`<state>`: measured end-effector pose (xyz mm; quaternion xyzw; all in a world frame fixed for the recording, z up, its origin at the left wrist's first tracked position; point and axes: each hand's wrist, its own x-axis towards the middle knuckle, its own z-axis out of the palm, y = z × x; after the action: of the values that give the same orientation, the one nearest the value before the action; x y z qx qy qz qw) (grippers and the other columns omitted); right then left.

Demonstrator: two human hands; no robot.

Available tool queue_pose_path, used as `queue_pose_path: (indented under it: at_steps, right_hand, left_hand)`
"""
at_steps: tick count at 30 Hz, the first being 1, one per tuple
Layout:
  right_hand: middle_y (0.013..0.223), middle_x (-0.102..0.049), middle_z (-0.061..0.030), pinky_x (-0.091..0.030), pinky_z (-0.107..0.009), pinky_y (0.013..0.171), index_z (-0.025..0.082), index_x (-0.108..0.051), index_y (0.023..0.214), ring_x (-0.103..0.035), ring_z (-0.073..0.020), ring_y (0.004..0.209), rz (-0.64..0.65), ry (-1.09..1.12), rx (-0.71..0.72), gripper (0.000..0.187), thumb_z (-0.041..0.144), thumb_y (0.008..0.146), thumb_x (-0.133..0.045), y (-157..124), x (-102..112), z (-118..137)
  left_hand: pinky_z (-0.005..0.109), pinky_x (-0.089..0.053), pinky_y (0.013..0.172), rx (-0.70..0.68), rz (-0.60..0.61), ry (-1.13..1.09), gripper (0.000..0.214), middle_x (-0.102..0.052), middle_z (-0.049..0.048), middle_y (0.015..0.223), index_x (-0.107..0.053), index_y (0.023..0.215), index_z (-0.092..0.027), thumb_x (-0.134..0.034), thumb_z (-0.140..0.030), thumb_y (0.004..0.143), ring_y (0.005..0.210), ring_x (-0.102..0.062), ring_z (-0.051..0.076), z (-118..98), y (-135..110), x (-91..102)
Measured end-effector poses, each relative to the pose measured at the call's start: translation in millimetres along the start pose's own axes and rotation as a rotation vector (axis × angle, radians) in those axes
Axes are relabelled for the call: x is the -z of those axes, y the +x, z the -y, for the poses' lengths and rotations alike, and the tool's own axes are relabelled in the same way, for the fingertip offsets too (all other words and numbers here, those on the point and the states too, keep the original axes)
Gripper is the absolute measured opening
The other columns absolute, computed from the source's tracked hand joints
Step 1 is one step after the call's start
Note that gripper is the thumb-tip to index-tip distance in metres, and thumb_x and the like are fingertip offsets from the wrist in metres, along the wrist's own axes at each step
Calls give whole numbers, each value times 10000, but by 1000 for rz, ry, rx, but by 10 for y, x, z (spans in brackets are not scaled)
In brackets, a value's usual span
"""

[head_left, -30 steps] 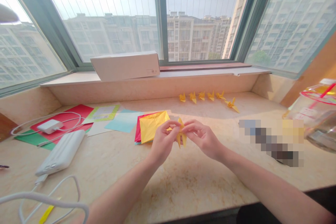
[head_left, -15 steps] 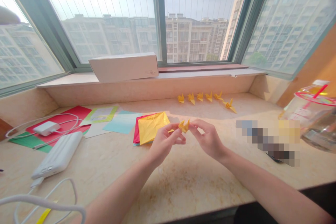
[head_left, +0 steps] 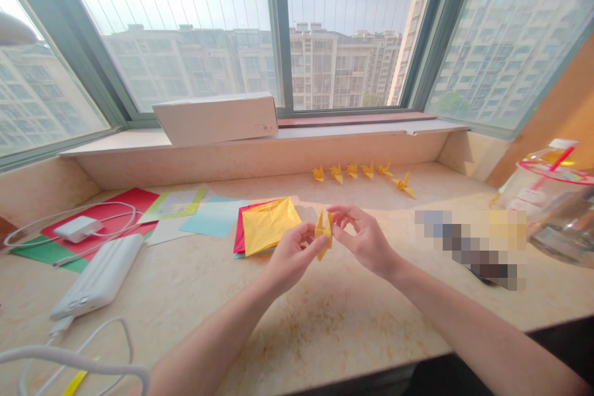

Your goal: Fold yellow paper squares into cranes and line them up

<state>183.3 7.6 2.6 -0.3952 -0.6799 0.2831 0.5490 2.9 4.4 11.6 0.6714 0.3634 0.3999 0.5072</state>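
Note:
Above the stone counter, a small folded yellow paper crane stands upright between my two hands, its pointed flaps up and one tip down. My left hand pinches it from the left, with the thumb across its front. From the right, my right hand has bent fingers at the crane's upper edge; the exact grip of its fingertips is partly hidden. Just beyond my left hand, a crinkled yellow sheet rests on a red sheet. Finished yellow cranes stand in a row near the back wall.
A white power bank with cables and a white charger lies at left among coloured paper sheets. On the sill stands a white box. At right are a blurred-out item and a clear cup with a red straw.
The crane in my hands has turned from lying sideways to upright, showing its long folded side. My left thumb now presses its front, and my right fingers have curled more.

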Motion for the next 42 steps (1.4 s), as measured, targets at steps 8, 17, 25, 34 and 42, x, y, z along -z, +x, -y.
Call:
queue_pose_path:
  at_steps: [8,17,25,34,42]
  right_hand:
    - [879,-698,-23,-490,-333,776,219,-659,974,-625,-171,801,5,-29,-20,136,263,846,-654,29,45,21]
    - [894,-747,-38,-524,-347,777,218,-729,928,-657,-190,800,99,-87,-50,138,318,868,-655,72,135,12]
    - [917,-740,-41,-524,-380,810,256,-699,906,-680,-221,852,86,-255,226,84,270,901,-617,59,159,-26]
    - [953,-738,-46,-515,-407,856,267,-695,929,-682,-231,920,102,-299,324,91,229,907,-615,43,132,-32]
    - [967,-710,-58,-521,-386,844,256,-686,958,-662,-221,919,100,-237,285,87,259,931,-603,13,84,-4]
  left_hand:
    - [210,-339,525,-36,-16,147,265,-570,0,648,-687,785,-153,-640,-404,855,594,-472,117,43,19,39]
    - [215,-358,528,-113,-13,199,298,-563,14,680,-669,739,-158,-610,-413,880,627,-469,129,3,10,42]
    - [232,-402,592,-109,-84,166,276,-572,13,738,-645,841,-167,-594,-433,895,686,-502,143,68,5,11]
    - [211,-321,482,-76,-150,39,301,-444,-52,596,-561,771,-188,-609,-463,880,524,-405,94,49,2,-23]
    - [211,-354,487,-79,-176,84,266,-542,-28,672,-594,821,-177,-602,-435,884,545,-450,97,22,-8,-42]
